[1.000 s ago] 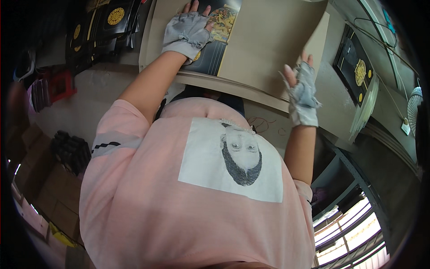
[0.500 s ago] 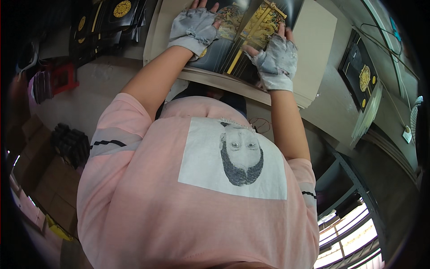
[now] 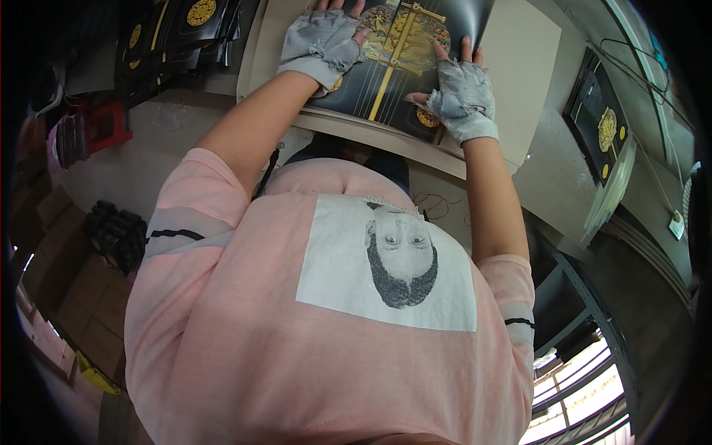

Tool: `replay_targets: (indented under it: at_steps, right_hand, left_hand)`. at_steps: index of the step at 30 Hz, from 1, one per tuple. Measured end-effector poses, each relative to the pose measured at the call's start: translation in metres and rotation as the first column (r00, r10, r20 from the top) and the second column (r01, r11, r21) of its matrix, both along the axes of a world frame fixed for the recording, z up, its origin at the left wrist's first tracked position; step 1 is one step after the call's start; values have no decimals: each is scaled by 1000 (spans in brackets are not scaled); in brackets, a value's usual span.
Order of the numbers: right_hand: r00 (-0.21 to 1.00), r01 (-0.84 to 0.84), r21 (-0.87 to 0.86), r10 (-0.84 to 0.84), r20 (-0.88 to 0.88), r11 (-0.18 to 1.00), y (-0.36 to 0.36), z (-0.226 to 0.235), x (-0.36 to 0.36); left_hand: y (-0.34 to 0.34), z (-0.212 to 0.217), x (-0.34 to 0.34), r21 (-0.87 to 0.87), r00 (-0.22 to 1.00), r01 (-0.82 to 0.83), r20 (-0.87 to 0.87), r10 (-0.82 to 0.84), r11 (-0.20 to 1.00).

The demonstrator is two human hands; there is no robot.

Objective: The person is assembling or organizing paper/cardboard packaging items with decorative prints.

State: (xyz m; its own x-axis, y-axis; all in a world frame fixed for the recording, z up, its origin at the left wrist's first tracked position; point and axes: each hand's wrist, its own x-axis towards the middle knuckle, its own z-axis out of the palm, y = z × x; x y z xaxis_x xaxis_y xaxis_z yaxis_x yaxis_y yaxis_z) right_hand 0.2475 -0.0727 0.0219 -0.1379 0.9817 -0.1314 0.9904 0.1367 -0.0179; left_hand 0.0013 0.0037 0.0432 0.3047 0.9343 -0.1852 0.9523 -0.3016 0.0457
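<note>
A glossy black printed sheet point(image 3: 404, 93) with a gold and coloured ornament and a gold stripe down its middle lies on pale grey board point(image 3: 519, 81) on the table. My left hand point(image 3: 324, 44), in a worn grey fingerless glove, rests on the sheet's left part with its fingers stretched out. On the right part my right hand point(image 3: 461, 96), gloved the same way, lies flat with the fingers spread and the thumb pointing left. Neither hand grips anything. The sheet's far edge runs out of the picture.
Black and gold printed pieces point(image 3: 189, 37) are piled at the far left, above a red plastic stool or crate point(image 3: 110, 126). To the right lies another black printed panel point(image 3: 597, 122) beside a stack of pale sheets point(image 3: 608, 193). A cable point(image 3: 638, 74) hangs farther right.
My right hand has shifted slightly right and its fingers have spread. The sheet's right half now lies flatter, and the ornament's two halves meet at the middle. My left hand has hardly moved.
</note>
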Motion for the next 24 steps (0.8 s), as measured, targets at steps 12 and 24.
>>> replay_targets:
  at_steps: [12,24]
  right_hand:
    - [995,-91,29,92,-35,995,1,-9,9]
    - [989,-111,10,111,-97,994,-3,-6,17]
  left_hand:
    - [65,-102,37,45,729,-263,663,169,964]
    - [63,-83,43,-505,401,-251,722,564,826]
